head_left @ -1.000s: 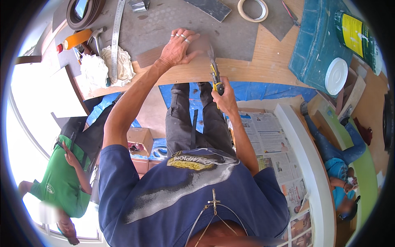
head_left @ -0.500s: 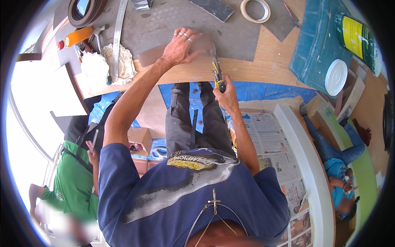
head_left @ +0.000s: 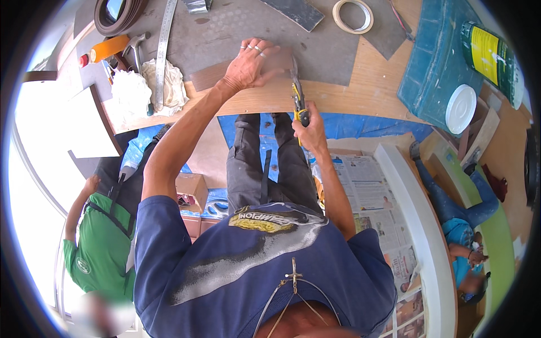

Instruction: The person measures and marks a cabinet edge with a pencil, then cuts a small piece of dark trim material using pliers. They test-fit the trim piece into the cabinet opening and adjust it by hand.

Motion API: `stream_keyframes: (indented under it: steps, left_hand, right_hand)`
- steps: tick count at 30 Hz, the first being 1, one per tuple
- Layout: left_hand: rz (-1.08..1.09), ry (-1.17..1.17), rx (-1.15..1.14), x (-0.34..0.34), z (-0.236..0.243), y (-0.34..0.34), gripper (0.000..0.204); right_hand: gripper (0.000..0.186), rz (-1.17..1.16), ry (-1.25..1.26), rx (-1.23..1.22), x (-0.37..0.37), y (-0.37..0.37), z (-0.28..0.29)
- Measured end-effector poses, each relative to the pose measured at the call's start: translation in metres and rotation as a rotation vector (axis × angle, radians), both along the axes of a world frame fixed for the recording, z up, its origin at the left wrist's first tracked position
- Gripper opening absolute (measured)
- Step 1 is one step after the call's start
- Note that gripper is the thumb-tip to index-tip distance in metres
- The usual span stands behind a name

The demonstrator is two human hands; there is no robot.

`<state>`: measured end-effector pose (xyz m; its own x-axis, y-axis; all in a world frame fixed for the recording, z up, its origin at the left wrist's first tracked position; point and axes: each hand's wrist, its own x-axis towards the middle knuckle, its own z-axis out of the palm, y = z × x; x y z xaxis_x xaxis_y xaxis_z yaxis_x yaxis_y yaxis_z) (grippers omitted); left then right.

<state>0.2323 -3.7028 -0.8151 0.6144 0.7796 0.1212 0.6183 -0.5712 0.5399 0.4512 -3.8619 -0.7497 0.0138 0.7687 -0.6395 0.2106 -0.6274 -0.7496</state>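
On the work table, my left hand (head_left: 248, 66) lies over a thin brown strip (head_left: 208, 76), thumb apart and fingers laid across it toward the far side. Rings show on some of its fingers. My right hand (head_left: 309, 128) is wrapped round the yellow and black handles of a pair of snips (head_left: 298, 97). Their metal end points away from me and meets the right end of the strip. Blur there keeps me from telling whether the blades are closed on it.
A steel ruler (head_left: 163, 53), white cloth (head_left: 131, 93), hammer (head_left: 136, 49) and orange bottle (head_left: 109, 49) lie at left. Tape roll (head_left: 369, 21) and dark offcut (head_left: 297, 12) lie beyond. A teal container (head_left: 424, 62) stands right. One person (head_left: 107, 242) is at left, another (head_left: 459, 236) at right.
My hands, the strip and the snips stay nearly in place. The person in green at left has shifted, their raised hand and the thin object in it gone from view.
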Motion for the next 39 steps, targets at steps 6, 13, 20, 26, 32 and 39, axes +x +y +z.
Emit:
stream_keyframes:
  steps: [6, 13, 20, 26, 32, 39]
  left_hand:
    - [-0.007, -0.006, 0.001, 0.000, 0.001, 0.000, 0.059]
    - [-0.004, -0.027, 0.007, -0.001, -0.001, 0.001, 0.059]
    - [-0.010, -0.025, 0.005, 0.000, 0.001, 0.001, 0.059]
    - [-0.008, -0.013, -0.001, 0.000, 0.001, 0.001, 0.058]
    - [-0.016, -0.024, -0.018, -0.002, -0.002, 0.001, 0.059]
    - [-0.022, -0.031, 0.015, -0.002, -0.003, 0.001, 0.060]
  right_hand:
    - [0.050, 0.017, -0.039, -0.161, 0.000, 0.007, 0.007]
    - [0.051, 0.017, -0.009, -0.258, 0.002, 0.012, 0.007]
    - [0.042, 0.028, -0.056, -0.061, 0.002, 0.004, -0.004]
    - [0.037, 0.064, -0.086, -0.005, 0.006, 0.002, -0.009]
    - [0.037, 0.029, 0.007, -0.113, 0.008, 0.008, -0.002]
    - [0.035, -0.026, 0.094, -0.156, 0.008, 0.014, 0.007]
